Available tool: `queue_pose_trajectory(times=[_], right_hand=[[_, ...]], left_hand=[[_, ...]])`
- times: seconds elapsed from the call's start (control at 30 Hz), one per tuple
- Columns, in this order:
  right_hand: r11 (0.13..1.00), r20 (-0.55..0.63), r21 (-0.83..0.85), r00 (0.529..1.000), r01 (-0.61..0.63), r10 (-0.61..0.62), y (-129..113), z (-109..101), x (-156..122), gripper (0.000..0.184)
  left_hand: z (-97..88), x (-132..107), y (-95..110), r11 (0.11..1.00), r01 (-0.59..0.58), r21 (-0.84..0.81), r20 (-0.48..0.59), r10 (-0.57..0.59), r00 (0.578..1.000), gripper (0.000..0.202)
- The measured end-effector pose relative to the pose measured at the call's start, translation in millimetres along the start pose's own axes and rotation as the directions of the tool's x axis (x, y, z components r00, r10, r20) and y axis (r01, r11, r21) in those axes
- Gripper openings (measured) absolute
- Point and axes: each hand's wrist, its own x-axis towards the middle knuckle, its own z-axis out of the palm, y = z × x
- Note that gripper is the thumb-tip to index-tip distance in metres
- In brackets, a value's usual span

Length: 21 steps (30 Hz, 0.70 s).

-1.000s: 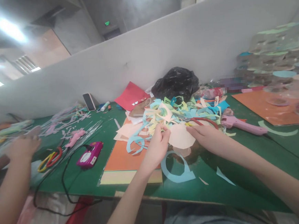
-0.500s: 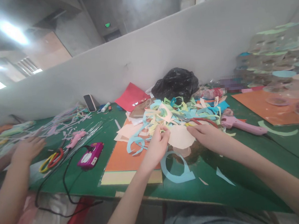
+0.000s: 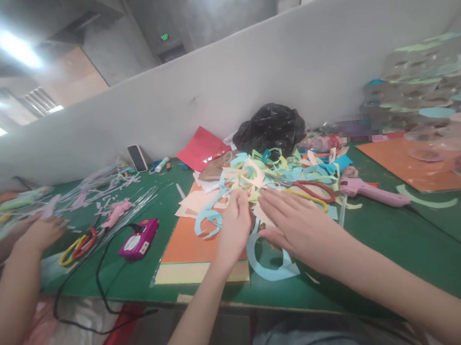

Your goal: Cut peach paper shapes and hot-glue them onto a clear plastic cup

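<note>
My right hand [image 3: 296, 226] lies open and flat, fingers stretched to the left, on a cream paper piece [image 3: 262, 215] that it mostly hides. Beside it, my left hand [image 3: 233, 228] rests palm down with fingers extended on the edge of a heap of coloured paper offcuts [image 3: 262, 172]. A light blue paper ring cutout [image 3: 272, 267] lies on the green table [image 3: 399, 239] just under both hands. Red-and-yellow-handled scissors [image 3: 315, 189] lie in the heap right behind my right hand.
A pink glue gun [image 3: 365, 192] lies to the right, orange sheets [image 3: 186, 245] to the left. A magenta device [image 3: 139, 239] with a black cord, other scissors [image 3: 79, 245] and another person's hand [image 3: 39, 234] are at far left. Black bag [image 3: 270, 127], phone [image 3: 137, 157] at back.
My right hand went from holding the cream piece's edge to lying flat across it, sliding left. My left hand let go its pinch and flattened. The other person's hand shifted slightly.
</note>
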Motion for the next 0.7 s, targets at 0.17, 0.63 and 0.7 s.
queue_pose_trajectory(times=[0.17,0.63,0.7], right_hand=[[0.998,0.110,0.056,0.993,-0.039,0.033,-1.2,10.3,-3.7,0.068],[0.997,0.085,0.062,0.996,-0.046,0.041,-3.7,7.1,-4.5,0.066],[0.996,0.059,0.044,0.996,-0.073,0.070,-3.1,7.4,-6.1,0.069]], left_hand=[[-3.4,1.0,1.6,0.998,-0.047,0.038,0.012,0.047,0.999,0.031],[-3.2,0.5,-1.7,0.999,-0.012,-0.042,0.031,0.013,0.999,0.031],[-1.7,1.7,-5.3,0.992,0.049,-0.113,0.082,-0.040,0.996,0.033]])
